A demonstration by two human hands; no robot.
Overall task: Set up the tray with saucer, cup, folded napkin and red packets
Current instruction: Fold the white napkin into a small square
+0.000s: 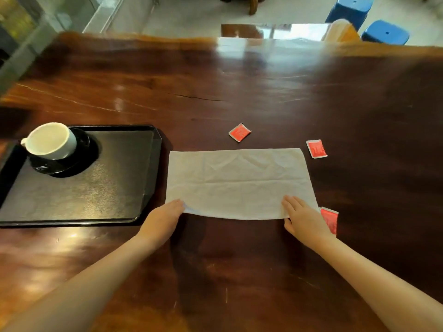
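One head-worn wide-angle view looks forward and down across the glossy dark-brown wooden table (239,80). Left hand (165,216) and right hand (303,219) sit close below.

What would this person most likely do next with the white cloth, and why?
Probably fold the napkin, lifting its near edge over toward the far edge. The left hand and right hand both sit at its near corners; it lies spread on the table beside the tray, where the cup already stands on the saucer.

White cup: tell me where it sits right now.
Head view, left side: the white cup stands on the black saucer at the tray's far left corner, left of the napkin.
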